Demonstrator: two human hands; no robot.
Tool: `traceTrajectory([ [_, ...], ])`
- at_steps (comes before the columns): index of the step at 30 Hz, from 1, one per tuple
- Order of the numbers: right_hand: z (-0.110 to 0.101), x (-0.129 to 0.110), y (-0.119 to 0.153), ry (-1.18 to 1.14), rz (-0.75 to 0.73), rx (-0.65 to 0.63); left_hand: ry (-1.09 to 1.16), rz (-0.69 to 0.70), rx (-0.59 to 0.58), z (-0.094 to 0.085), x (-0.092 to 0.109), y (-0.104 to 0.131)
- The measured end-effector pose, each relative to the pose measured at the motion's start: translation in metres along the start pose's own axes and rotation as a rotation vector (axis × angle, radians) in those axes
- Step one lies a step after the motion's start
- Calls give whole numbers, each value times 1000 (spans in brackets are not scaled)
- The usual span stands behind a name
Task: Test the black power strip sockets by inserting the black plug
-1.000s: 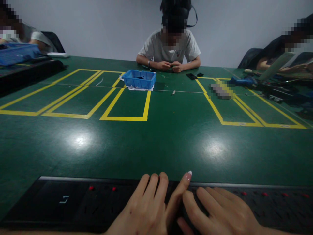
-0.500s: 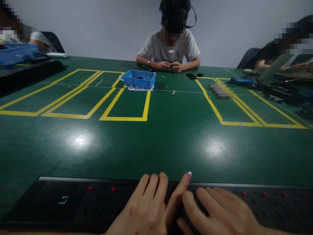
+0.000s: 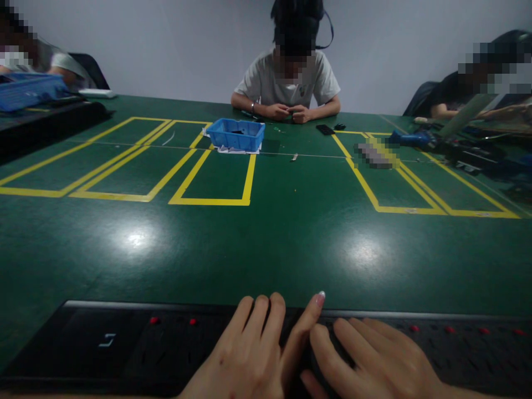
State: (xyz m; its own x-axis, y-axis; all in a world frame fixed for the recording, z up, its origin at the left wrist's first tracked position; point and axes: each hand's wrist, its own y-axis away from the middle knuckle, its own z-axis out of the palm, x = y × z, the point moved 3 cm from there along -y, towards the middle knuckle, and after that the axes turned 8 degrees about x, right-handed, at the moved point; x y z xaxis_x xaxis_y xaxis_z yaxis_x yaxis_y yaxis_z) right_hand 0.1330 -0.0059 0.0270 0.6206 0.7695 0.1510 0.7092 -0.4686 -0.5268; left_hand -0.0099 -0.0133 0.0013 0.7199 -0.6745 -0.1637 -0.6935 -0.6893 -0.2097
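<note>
A long black power strip [image 3: 133,354] with red switches lies along the near edge of the table, and both hands are over its middle. My left hand [image 3: 253,354] curls its fingers down over the strip, with one digit reaching up and right towards my other hand. Just beside it, my right hand [image 3: 369,354] is closed with its fingers bent and the thumb tucked below. Something dark shows in the narrow gap between the hands, but its kind cannot be made out. The fingertips are mostly hidden.
A blue bin [image 3: 235,136] stands on the green table [image 3: 266,249], which bears yellow tape outlines. Across from me sits a person [image 3: 286,83] with hands together. Dark equipment [image 3: 469,149] is at right; another blue basket [image 3: 33,91] is at left.
My hands and the power strip look unmoved. At the far right, the person in dark clothing has shifted slightly.
</note>
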Motion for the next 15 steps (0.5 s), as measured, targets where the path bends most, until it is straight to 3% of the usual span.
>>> traceTrajectory([
  [15,0,0,4,4,-1,14,-9,-3,12,0,0,0],
])
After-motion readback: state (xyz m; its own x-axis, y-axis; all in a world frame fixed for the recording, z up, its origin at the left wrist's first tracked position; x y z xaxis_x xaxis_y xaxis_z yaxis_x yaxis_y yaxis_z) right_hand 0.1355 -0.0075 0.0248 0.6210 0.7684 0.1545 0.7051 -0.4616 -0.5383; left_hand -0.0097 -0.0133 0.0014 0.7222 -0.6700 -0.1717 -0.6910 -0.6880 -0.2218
